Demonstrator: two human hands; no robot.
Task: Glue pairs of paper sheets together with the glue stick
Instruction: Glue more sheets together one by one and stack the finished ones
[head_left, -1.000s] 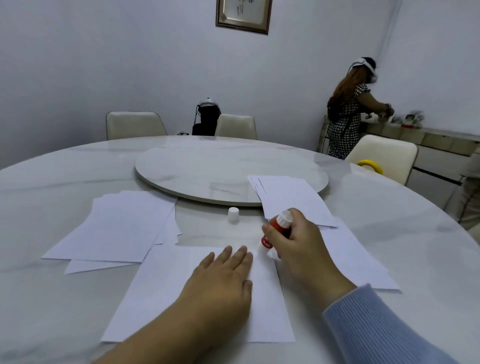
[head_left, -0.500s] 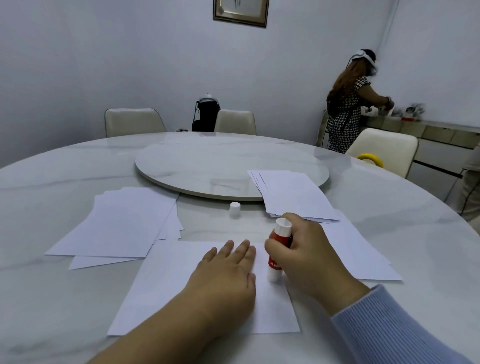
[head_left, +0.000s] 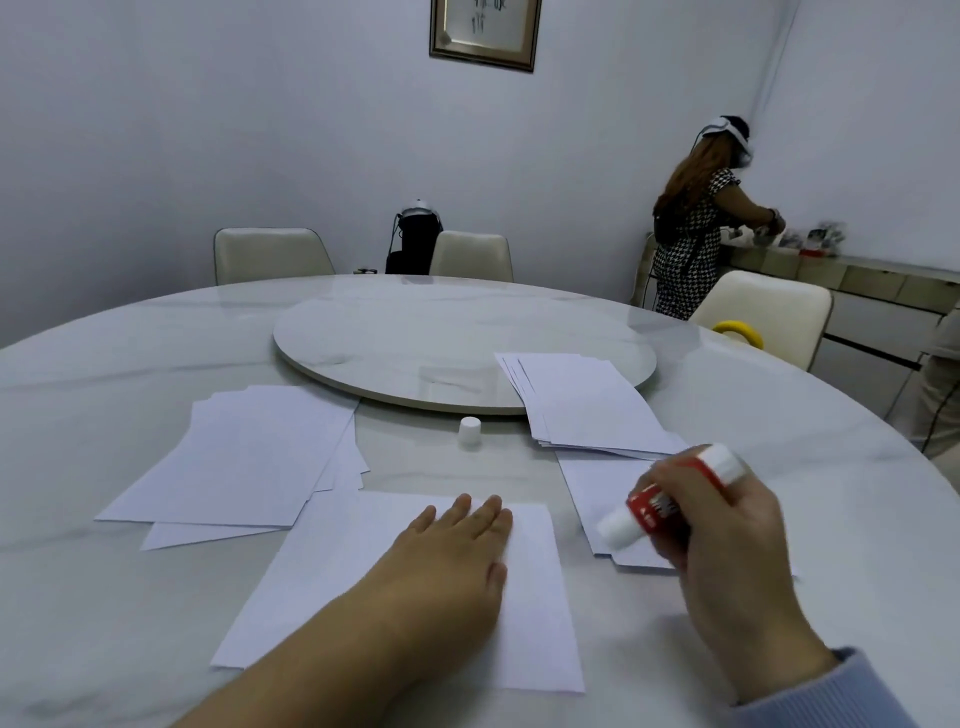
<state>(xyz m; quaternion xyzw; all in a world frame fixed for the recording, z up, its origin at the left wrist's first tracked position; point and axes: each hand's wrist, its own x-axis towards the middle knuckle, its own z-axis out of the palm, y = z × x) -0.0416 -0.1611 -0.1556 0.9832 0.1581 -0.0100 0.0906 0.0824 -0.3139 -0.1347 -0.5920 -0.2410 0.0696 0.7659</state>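
White paper sheet (head_left: 524, 613) lies flat on the marble surface (head_left: 104, 597), pinned by the left hand (head_left: 447, 566), palm down, fingers spread, gripping nothing; right hand (head_left: 727, 540) has its grip closed round the red-and-white glue stick (head_left: 654, 506), tilted, tip lifted off beside the sheet's right edge; its white cap (head_left: 469, 431) stands further back, between two paper stacks (head_left: 244, 457) (head_left: 587, 405).

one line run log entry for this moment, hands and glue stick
left hand: flat on sheet | right hand: holds glue stick lifted beside sheet | cap: off, on table
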